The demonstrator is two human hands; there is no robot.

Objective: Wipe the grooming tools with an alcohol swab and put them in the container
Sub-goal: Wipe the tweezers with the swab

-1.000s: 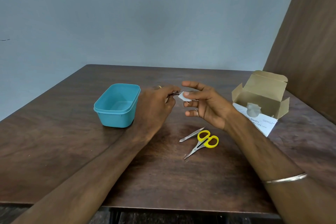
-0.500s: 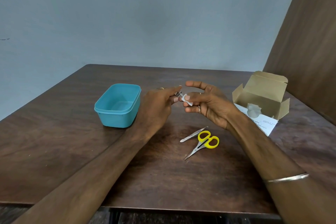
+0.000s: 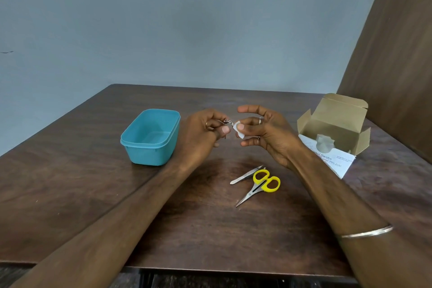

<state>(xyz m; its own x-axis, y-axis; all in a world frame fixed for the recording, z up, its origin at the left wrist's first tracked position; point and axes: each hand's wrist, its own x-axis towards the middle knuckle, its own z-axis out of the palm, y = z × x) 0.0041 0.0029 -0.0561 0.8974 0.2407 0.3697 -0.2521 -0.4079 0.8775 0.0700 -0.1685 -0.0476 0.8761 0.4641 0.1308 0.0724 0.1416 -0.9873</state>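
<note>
One small white swab [image 3: 239, 129], crumpled, meets a shiny metal tool [image 3: 226, 121].

Only one view was there, from the camera on my head. It looked forward and down across the wooden table [image 3: 81, 182], taking in my two forearms reaching out from the bottom corners. My left hand [image 3: 201, 133] and right hand [image 3: 264, 133] sat near the middle of the picture, fairly close. The wide lens also caught the grey wall [image 3: 187, 18] straight ahead and a brown panel [image 3: 402, 65] on the right.
</note>
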